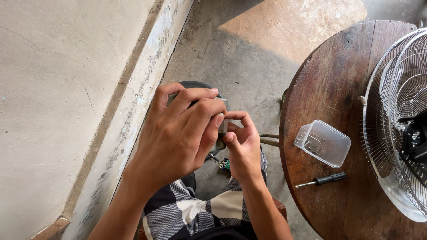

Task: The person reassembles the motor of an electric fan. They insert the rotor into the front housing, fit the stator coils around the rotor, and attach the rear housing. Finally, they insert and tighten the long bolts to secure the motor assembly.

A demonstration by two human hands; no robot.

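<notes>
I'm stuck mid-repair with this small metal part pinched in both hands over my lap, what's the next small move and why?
Probably shift the small metal part over the round wooden table before working on it. Left hand and right hand hold it above the concrete floor, where a dropped piece could get lost; the clear plastic container and screwdriver lie there too.

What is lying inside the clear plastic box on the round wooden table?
Through the clear plastic box, a few small pale parts show near its left end; their kind is too small to tell. Beside it lies a screwdriver on the table.
</notes>
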